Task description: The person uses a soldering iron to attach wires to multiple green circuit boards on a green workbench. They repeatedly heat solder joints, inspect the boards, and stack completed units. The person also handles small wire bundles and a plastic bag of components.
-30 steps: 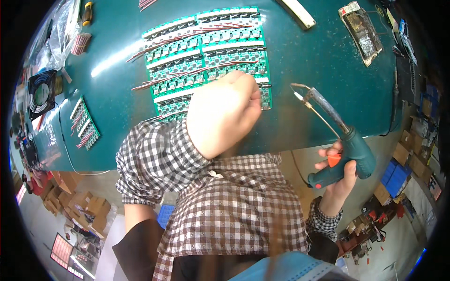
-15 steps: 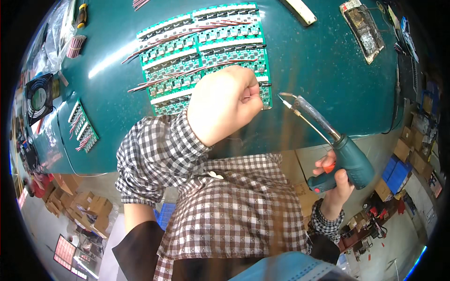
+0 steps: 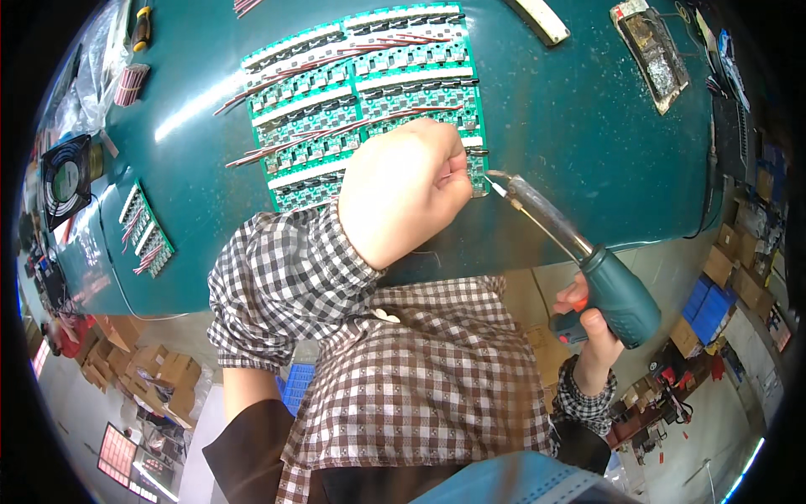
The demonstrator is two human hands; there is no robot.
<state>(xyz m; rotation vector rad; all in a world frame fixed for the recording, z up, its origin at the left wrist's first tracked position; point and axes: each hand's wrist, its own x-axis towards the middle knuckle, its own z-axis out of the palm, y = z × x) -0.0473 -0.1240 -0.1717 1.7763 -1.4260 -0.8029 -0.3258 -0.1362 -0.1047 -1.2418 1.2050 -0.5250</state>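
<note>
Soldering gun [image 3: 625,296] x1 in R hand [image 3: 598,343]; PCBs [image 3: 386,107] under L hand [image 3: 407,189]; fan [image 3: 67,181] x1

circuit boards [image 3: 399,105] partly hidden, white bar [image 3: 540,20] cropped

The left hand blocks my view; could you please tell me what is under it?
Green circuit boards show beyond and on both sides of the left hand, apparently continuing beneath it. Their surface directly under it is covered; whether the hand pinches anything cannot be seen.
</note>
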